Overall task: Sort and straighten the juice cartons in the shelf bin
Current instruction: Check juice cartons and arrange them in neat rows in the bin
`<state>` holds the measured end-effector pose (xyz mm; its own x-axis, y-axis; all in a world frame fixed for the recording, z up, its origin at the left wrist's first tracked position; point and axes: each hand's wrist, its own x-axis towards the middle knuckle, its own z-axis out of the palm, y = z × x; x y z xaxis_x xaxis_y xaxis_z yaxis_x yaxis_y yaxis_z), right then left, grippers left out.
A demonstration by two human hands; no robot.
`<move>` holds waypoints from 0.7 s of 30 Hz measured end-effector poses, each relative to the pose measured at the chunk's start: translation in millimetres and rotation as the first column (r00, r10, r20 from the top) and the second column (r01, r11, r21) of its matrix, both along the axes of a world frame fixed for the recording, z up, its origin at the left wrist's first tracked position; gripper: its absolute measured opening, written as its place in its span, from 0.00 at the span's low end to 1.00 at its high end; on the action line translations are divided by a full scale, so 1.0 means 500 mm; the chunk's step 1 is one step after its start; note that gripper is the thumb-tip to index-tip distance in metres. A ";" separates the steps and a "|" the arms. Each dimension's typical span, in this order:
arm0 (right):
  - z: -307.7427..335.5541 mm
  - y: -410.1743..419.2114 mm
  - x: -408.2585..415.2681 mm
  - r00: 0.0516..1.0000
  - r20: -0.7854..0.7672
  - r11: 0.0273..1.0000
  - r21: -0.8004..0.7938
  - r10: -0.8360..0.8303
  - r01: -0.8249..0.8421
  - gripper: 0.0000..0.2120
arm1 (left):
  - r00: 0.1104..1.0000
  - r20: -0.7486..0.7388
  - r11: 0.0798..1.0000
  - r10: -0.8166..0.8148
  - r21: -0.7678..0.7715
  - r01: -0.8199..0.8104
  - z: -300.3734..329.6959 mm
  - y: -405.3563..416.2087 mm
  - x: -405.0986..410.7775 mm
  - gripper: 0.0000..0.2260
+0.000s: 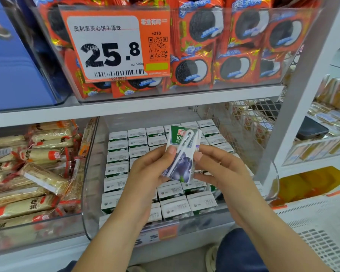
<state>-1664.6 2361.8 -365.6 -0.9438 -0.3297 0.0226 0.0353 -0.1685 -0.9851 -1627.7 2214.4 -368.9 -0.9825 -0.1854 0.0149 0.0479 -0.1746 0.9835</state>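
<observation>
A small blueberry juice carton (182, 158) with a straw taped to its face is held up above the clear shelf bin (90, 193). My left hand (151, 173) grips its left side, thumb near the straw. My right hand (216, 169) pinches its right edge. The carton leans slightly to the right. Below it, several white-topped cartons (118, 156) stand upright in neat rows inside the bin. My hands and the held carton hide the cartons in the bin's middle.
A bin of wrapped snack bars (28, 173) sits to the left. The shelf above holds cookie packs (214, 48) behind an orange price tag (114, 46). A white upright (294, 103) and wire mesh (243, 122) bound the bin's right side.
</observation>
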 end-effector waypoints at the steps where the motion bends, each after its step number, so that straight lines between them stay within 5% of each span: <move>1: -0.002 -0.003 0.003 0.999 -0.040 0.999 0.005 -0.034 0.034 0.12 | 1.000 -0.014 1.000 -0.008 -0.021 0.007 0.000 0.000 0.001 0.11; 11: -0.006 0.002 0.002 0.992 -0.117 0.999 0.018 -0.047 0.050 0.14 | 0.993 -0.089 0.994 -0.074 -0.090 0.066 0.001 -0.006 -0.004 0.11; 21: 0.007 0.008 0.010 0.921 -0.387 0.985 0.140 -0.036 0.098 0.12 | 0.986 -0.155 0.997 -0.055 -0.064 0.046 -0.003 -0.007 -0.006 0.16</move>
<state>-1659.8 2365.8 -361.9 -0.8933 -0.2943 0.3398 -0.3546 -0.0032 -0.9350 -1630.9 2210.8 -370.4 -0.9753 -0.1299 0.1785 0.1943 -0.1213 0.9734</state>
